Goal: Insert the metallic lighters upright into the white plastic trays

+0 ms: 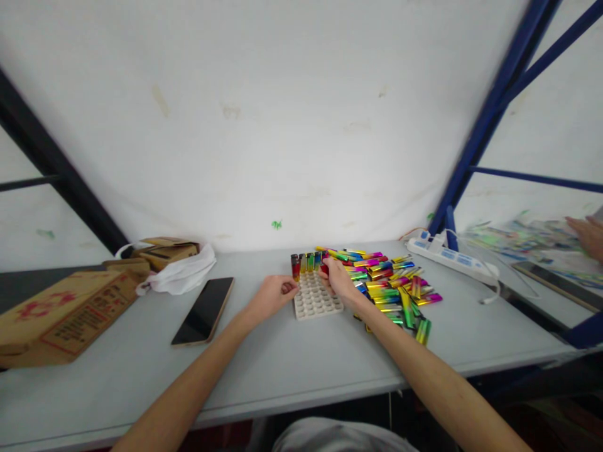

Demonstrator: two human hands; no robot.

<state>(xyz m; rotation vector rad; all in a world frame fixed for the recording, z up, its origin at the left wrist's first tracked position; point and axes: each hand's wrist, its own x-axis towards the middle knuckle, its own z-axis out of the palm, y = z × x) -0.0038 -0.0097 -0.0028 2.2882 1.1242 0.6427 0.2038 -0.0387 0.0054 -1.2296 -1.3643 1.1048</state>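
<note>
A white tray (316,302) with rows of round holes lies on the table between my hands. Several shiny lighters (309,262) stand upright along its far edge, with a red-and-gold one at the left corner. My left hand (274,294) is closed in a pinch at the tray's left edge, and what its fingertips hold cannot be made out. Over the tray's far right part, my right hand (337,279) is closed around a lighter (325,269), of which only a red bit shows. Beside that hand spreads a loose pile of metallic multicoloured lighters (384,292).
A phone (203,312) lies left of the tray. Cardboard boxes (66,317) and a white plastic bag (181,273) are farther left. A power strip (452,258) runs along the right. Beyond the blue frame (490,119), another person's hand (588,235) shows.
</note>
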